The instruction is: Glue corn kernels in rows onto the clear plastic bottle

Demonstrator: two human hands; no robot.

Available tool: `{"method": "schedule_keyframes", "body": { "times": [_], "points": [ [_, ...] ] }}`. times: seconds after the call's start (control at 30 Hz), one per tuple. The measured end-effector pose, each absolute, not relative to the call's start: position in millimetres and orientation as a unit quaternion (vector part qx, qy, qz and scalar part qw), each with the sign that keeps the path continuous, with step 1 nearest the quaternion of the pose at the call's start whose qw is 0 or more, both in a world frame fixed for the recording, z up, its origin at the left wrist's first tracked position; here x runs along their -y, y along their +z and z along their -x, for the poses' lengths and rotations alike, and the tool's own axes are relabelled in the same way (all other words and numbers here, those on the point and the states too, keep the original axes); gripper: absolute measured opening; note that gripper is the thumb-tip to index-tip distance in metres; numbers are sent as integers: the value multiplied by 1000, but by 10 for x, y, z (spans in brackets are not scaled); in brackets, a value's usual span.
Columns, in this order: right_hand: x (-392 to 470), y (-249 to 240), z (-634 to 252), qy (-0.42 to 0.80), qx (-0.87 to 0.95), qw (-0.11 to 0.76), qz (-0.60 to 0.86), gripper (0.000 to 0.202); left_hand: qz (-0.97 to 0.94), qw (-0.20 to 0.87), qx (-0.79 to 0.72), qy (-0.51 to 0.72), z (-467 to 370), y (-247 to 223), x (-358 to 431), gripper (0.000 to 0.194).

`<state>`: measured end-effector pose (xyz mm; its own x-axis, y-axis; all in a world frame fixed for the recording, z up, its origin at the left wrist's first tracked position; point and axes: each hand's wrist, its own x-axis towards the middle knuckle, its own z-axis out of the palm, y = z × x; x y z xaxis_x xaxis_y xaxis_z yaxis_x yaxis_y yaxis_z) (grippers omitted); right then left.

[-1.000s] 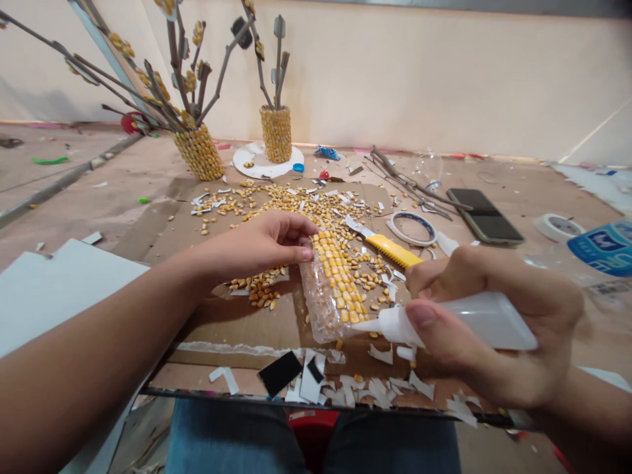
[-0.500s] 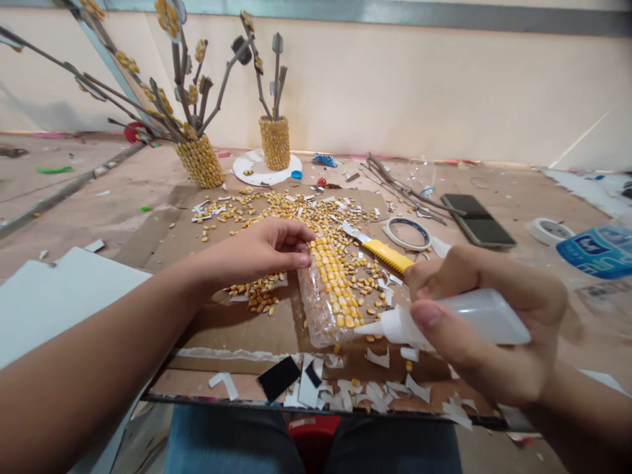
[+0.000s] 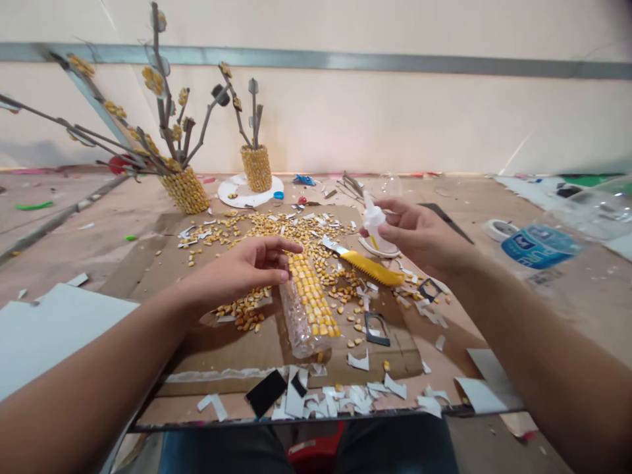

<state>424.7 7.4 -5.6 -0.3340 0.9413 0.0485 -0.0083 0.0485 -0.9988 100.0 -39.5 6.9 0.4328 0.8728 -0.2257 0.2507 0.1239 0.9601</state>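
A clear plastic cylinder (image 3: 295,322) lies on the cardboard, with rows of yellow corn kernels (image 3: 316,296) stuck along its upper right side. My left hand (image 3: 241,266) grips its far end, thumb on the near side and fingers curled over the top. Beyond it to the right, my right hand (image 3: 419,234) holds a white glue bottle (image 3: 374,220) upright, nozzle pointing up and away from the cylinder. A yellow utility knife (image 3: 372,266) lies just below that hand, its blade toward the loose kernels (image 3: 276,224). Part of a tape roll (image 3: 378,249) shows behind the bottle.
Two kernel-covered pots, a larger one (image 3: 185,191) and a smaller one (image 3: 257,169), hold branches at the back left. Paper scraps (image 3: 358,398) litter the front edge. A crushed bottle with a blue label (image 3: 538,247) lies right; white board (image 3: 59,329) lies left.
My right hand has lifted the glue bottle off the cylinder's near end, carried it away toward the back, and turned it upright. My left hand stays on the cylinder. The view has tilted up.
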Motion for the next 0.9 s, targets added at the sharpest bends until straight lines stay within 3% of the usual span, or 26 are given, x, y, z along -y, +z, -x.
{"method": "schedule_keyframes", "body": {
  "times": [0.13,0.3,0.9],
  "points": [
    [-262,-180,-4380,414,659,368,510,34,-591,587,-477,279,-1033,49,419,46],
    [-407,-260,-4528,364,660,334,565,21,-562,589,-489,314,-1048,-20,399,51],
    [-451,-225,-4622,295,706,238,598,24,-561,578,-503,313,-1039,8,398,53]
  ]
}}
